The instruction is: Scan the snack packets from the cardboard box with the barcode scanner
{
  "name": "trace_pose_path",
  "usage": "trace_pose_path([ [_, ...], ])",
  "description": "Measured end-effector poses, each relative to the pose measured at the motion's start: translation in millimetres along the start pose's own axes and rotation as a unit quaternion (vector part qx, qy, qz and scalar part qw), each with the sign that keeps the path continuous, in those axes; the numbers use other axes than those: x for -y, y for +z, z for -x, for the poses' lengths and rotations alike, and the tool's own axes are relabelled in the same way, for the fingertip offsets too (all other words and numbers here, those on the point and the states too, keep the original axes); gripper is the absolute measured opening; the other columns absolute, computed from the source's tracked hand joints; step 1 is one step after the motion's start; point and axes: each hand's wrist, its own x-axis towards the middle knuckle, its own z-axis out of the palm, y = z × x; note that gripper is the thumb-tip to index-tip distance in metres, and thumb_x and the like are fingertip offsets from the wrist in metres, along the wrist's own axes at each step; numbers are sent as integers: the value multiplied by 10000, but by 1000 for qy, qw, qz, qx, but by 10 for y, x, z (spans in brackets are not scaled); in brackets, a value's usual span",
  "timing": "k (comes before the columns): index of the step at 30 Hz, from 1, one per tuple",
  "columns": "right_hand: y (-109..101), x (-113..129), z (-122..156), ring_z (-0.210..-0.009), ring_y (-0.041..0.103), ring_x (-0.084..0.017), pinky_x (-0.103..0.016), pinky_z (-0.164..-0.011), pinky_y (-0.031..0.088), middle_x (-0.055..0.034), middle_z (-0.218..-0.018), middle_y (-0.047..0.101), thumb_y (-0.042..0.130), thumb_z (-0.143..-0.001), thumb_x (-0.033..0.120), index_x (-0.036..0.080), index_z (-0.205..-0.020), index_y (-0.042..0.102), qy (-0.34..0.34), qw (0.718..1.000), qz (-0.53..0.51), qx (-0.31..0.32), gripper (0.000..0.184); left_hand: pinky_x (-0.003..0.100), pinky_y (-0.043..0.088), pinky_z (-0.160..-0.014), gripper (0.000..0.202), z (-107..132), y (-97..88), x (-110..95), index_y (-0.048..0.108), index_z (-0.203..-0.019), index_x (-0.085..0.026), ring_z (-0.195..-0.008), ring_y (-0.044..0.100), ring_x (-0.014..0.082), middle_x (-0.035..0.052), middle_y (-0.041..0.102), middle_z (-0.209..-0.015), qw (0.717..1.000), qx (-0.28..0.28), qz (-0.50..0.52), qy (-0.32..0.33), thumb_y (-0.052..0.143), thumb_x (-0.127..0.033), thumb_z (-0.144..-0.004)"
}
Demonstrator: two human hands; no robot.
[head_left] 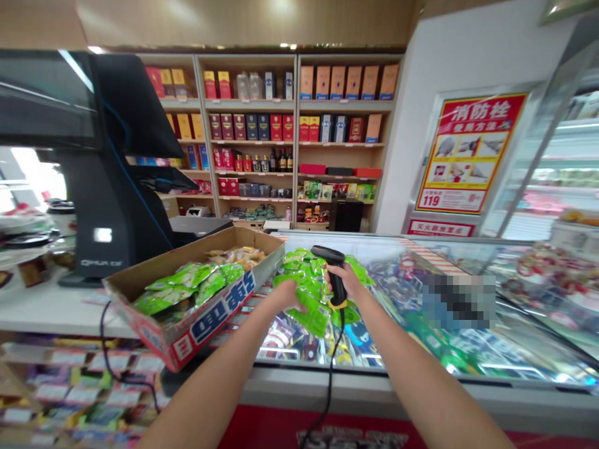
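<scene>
My right hand [347,280] is wrapped round the handle of a black barcode scanner [328,254], held upright with its head tilted over a heap of shiny green snack packets [299,259]. From the scanner's yellow-edged base a black cable [333,368] hangs down over the counter's front. My left hand [287,295] grips the edge of one green packet [312,317], just left of the scanner; its fingertips are partly hidden. Left of that hand, an open cardboard box [224,310] contains more green packets [182,282] and some orange-brown ones [238,255].
Beneath the packets lies a glass-topped display counter [397,249] with goods inside. A black point-of-sale terminal [112,206] stands at the left. Shelves of boxed bottles [250,128] line the back wall, and a red-and-yellow fire hydrant notice [470,153] is at the right.
</scene>
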Motion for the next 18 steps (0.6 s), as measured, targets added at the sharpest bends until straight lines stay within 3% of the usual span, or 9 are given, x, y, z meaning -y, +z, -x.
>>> trace_pose_path([
  [3,-99,-87,10,-365,532,-123,-234,-353,430,26,-520,596,718,-632,414,163,-827,599,9,999,-35,-12,339,242,293,-427,429,-203,-143,-97,465,-411,-207,-359,356,94,-71,392,-370,998,45,-5,-39,870,-338,-360],
  [7,-164,-107,62,-368,542,-123,-223,-351,422,23,-530,605,710,-650,417,161,-847,602,8,1000,-19,12,340,234,388,-503,387,-325,-120,-137,554,-568,-169,-483,503,120,-39,531,-497,985,-64,142,-69,816,-441,-483],
  [9,-166,-93,85,-369,550,-128,-220,-351,418,18,-527,607,711,-661,416,160,-843,603,7,999,11,29,332,244,426,-541,393,-320,-53,-98,567,-618,-163,-529,542,131,-26,573,-538,974,-93,194,-75,811,-444,-488],
  [18,-141,-69,83,-347,538,-129,-231,-346,424,19,-504,595,705,-651,408,171,-769,594,4,996,82,31,287,251,433,-581,391,-288,-16,-48,516,-573,-181,-560,572,142,-37,572,-524,977,-98,180,-52,820,-417,-500],
])
